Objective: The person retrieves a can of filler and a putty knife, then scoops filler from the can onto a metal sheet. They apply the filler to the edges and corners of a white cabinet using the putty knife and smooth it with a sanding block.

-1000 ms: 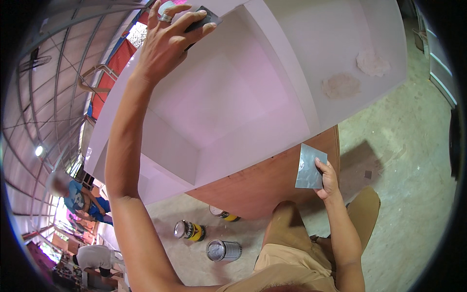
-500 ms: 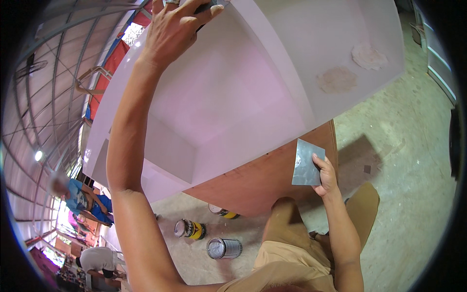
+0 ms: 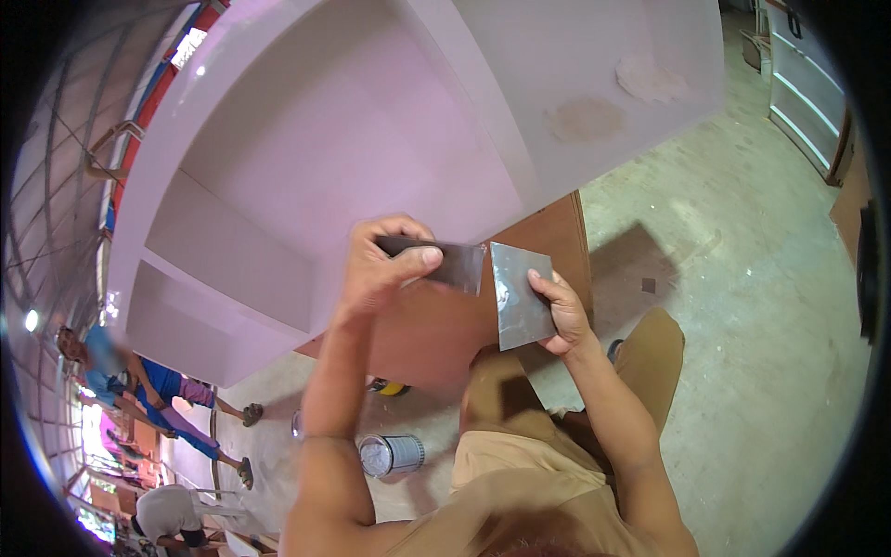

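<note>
My left hand (image 3: 390,263) is closed on a dark, flat scraper (image 3: 457,266), thumb pressed on top. My right hand (image 3: 564,311) pinches a thin, grey metal plate (image 3: 522,297) by its right side, with pale smears on its face. Scraper and plate come edge to edge at about the same height; whether they touch I cannot tell. Behind them stands a large pale cabinet (image 3: 520,139) with open compartments, tinted pinkish by the light. Two dried filler patches, one brownish (image 3: 587,120) and one pale (image 3: 652,78), mark its right panel.
A brown wooden panel (image 3: 418,343) lies under the cabinet's near edge. On the concrete floor (image 3: 733,269) are a grey-topped can (image 3: 391,455) and a yellow-and-black can (image 3: 387,386). At left are a person in blue (image 3: 139,381) and another bending in a pale shirt (image 3: 167,512).
My left hand has come down from the cabinet's upper part to beside the plate. The right hand has shifted slightly left and up with its plate. The whole view has swung rightward.
</note>
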Demonstrator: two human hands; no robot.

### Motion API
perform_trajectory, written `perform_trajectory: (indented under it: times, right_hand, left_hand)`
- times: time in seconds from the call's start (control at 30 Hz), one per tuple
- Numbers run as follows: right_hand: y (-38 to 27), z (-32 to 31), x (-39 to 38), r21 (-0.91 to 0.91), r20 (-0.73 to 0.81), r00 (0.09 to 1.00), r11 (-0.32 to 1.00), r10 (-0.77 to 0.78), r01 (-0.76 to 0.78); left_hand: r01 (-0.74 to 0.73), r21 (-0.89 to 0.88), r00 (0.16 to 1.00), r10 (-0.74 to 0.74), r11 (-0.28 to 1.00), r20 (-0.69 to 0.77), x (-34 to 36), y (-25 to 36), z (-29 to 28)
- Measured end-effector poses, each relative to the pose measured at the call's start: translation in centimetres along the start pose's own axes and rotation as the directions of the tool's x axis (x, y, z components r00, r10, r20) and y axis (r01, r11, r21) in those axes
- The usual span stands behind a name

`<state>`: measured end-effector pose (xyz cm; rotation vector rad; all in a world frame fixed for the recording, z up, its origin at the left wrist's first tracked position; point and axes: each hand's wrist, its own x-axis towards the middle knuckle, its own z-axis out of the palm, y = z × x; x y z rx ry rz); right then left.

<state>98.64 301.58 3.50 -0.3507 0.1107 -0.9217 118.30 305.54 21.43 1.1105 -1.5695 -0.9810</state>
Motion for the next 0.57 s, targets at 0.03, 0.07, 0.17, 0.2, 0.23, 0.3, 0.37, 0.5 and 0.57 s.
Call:
perform_trajectory:
  times: [0.03,0.07,0.17,0.2,0.23,0.3,0.37,0.5,0.57]
  right_hand:
    - [0.2,0.5,-0.1,0.000,0.022,0.999,1.000,0.029,-0.029]
    - [0.4,0.5,0.0,-0.002,0.044,0.997,0.998,0.059,-0.059]
    - [1.4,-0.7,0.7,-0.062,0.041,0.995,0.994,0.094,-0.091]
    - [1.8,-0.9,0.6,-0.086,0.023,0.994,0.991,0.104,-0.102]
    - [2.0,-1.2,0.5,-0.108,0.009,0.993,0.988,0.114,-0.112]
    - [2.5,-1.9,0.3,-0.119,-0.021,0.993,0.986,0.116,-0.117]
    - [2.3,-1.4,0.2,-0.099,-0.030,0.995,0.990,0.096,-0.098]
    - [-1.1,-0.6,-0.1,-0.314,-0.037,0.992,0.944,-0.120,0.103]
    - [-2.5,-1.0,-0.3,-0.491,-0.007,0.978,0.853,-0.209,0.179]
  left_hand:
    - [0.107,-0.164,0.993,-0.115,0.981,-0.035,-0.9,-2.9,0.6]
    - [0.201,-0.328,0.972,-0.230,0.923,-0.051,-1.5,-5.7,1.2]
    - [0.389,-0.315,0.914,-0.406,0.866,0.012,-2.2,-12.4,1.6]
    - [0.405,-0.293,0.906,-0.422,0.866,0.003,-2.8,-13.5,1.2]
    - [0.422,-0.262,0.899,-0.437,0.868,-0.002,-3.1,-13.5,0.8]
    - [0.481,-0.149,0.876,-0.482,0.864,0.030,-3.6,-12.8,-0.6]
    - [0.418,0.183,0.907,-0.420,0.890,-0.030,-4.1,-12.7,-2.3]
    - [0.355,0.046,0.931,-0.348,0.934,-0.113,-5.4,-10.4,-0.5]
    - [0.220,0.127,0.972,-0.207,0.967,-0.110,-6.2,-10.8,0.3]
